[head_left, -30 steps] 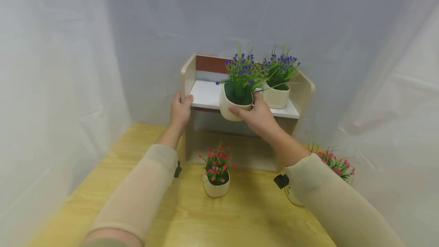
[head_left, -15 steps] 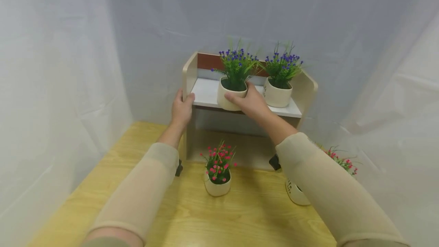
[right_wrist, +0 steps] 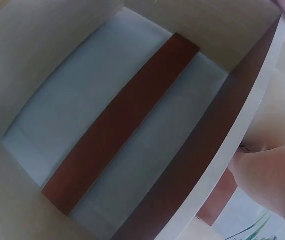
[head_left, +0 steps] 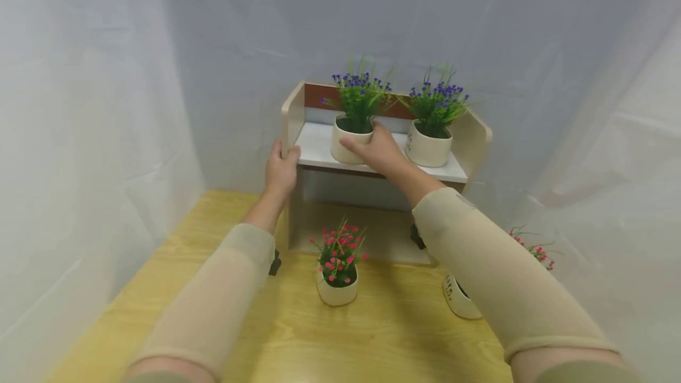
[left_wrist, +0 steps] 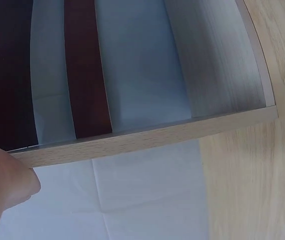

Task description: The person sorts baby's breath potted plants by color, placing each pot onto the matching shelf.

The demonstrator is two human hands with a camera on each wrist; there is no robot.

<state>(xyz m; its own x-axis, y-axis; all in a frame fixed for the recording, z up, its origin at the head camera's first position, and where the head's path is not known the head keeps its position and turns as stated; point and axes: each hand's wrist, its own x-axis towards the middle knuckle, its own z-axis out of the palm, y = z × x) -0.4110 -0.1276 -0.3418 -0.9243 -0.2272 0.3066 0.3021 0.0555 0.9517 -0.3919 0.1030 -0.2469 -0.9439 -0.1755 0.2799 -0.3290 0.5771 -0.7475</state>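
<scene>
My right hand (head_left: pixel 382 151) grips a cream flower pot (head_left: pixel 348 142) with purple flowers, thumb across its front. The pot stands upright at the white upper board (head_left: pixel 315 140) of a small wooden shelf unit. To its right on that board is a second cream pot (head_left: pixel 430 148) with purple flowers. My left hand (head_left: pixel 282 171) holds the shelf's left side panel (head_left: pixel 292 114), thumb on the inner side. In the left wrist view, part of that hand (left_wrist: pixel 7 180) shows at the panel's edge. The right wrist view has the pot (right_wrist: pixel 277 112) partly behind the board.
A cream pot with pink flowers (head_left: pixel 338 293) stands on the wooden table (head_left: pixel 319 347) before the shelf's lower compartment (head_left: pixel 372 232). Another pink-flowered pot (head_left: pixel 460 303) stands at the right, partly behind my right sleeve. Pale sheeting (head_left: pixel 239 28) hangs around the table.
My right hand has carried the purple-flowered pot back and to the left, from in front of the upper board onto its left half. My left hand keeps its hold on the side panel.
</scene>
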